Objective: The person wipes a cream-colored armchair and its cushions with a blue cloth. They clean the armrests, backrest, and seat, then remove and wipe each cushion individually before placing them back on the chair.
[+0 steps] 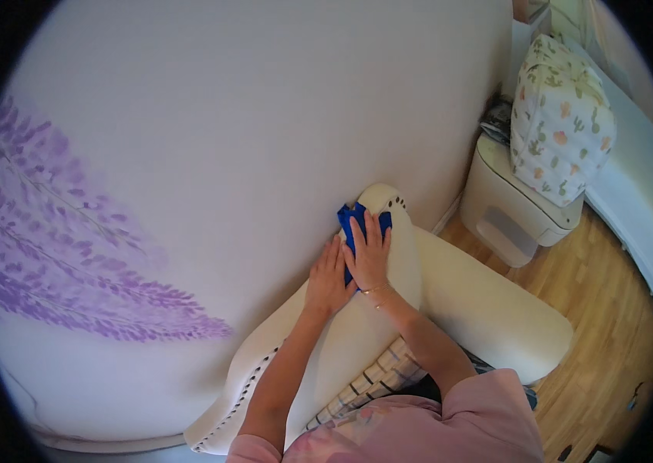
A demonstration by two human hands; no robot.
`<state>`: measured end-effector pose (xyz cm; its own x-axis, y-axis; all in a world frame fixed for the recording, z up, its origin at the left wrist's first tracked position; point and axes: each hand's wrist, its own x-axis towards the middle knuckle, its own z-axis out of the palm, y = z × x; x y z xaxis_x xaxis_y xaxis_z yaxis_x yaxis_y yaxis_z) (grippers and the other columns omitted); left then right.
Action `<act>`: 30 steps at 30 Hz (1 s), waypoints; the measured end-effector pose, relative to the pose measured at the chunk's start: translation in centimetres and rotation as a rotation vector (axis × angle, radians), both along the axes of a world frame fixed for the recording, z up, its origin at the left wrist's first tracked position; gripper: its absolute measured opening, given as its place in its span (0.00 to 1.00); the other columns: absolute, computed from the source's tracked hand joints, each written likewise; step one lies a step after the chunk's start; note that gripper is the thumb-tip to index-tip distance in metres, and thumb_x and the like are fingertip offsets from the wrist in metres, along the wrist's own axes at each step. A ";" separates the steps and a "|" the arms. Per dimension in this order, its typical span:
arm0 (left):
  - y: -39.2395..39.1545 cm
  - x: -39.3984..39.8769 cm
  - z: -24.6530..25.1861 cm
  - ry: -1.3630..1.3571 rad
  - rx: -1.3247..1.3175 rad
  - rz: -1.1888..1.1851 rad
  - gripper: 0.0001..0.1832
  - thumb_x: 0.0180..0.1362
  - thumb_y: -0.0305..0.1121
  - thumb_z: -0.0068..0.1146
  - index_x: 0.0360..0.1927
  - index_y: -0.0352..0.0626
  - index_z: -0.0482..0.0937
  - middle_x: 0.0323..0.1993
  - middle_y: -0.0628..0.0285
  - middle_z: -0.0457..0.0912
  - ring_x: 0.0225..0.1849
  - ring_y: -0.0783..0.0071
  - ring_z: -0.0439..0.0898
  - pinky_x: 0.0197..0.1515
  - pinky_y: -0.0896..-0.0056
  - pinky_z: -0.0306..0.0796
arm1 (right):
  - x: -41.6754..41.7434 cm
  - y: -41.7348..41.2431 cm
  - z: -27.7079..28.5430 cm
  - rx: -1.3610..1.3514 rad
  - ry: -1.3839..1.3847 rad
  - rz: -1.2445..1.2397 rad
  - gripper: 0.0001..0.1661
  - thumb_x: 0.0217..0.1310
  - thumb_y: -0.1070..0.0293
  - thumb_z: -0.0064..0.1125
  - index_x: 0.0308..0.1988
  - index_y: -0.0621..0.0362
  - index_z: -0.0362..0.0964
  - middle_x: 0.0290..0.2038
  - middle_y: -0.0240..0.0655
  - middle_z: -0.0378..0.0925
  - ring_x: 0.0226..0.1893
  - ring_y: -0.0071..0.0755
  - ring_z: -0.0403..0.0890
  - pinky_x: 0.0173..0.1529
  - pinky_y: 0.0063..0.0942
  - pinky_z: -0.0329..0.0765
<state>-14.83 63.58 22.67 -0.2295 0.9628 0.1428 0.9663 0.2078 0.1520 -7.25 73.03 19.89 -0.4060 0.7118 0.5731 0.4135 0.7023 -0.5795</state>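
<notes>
Under my right hand point(369, 254) lies a blue cloth point(384, 220), pressed flat against the backrest of a cream upholstered sofa point(401, 254). My right fingers are spread over it, pointing toward the top of the backrest, and a thin bracelet circles that wrist. My left hand point(326, 282) rests palm down on the backrest beside the cloth, its fingertips close to the cloth's left edge. Dark studs point(251, 379) run in a line along the sofa's upper edge. A checked cushion or cover point(369, 382) lies on the seat, partly hidden by my body.
A wall point(280, 133) with painted purple flowers point(72, 254) rises behind the sofa. The sofa's padded arm point(494, 301) juts to the right. Beyond it, a cactus-print fabric bag point(563, 121) sits on a beige bin-like container point(511, 202). Wooden flooring point(604, 283) and a pale-covered piece of furniture point(639, 173) lie farther right.
</notes>
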 end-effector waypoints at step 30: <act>0.4 -0.9 -2.2 0.030 0.064 0.091 0.40 0.48 0.30 0.55 0.66 0.38 0.52 0.65 0.52 0.57 0.63 0.54 0.62 0.62 0.60 0.59 | 0.0 0.4 -0.1 0.072 0.130 0.153 0.23 0.50 0.70 0.55 0.48 0.63 0.68 0.56 0.47 0.65 0.60 0.57 0.61 0.62 0.50 0.58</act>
<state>-15.77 63.95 20.47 -0.3105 0.9267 0.2117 0.9481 0.2859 0.1390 -7.23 73.42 19.78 -0.4254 0.6034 0.6745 0.2243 0.7924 -0.5673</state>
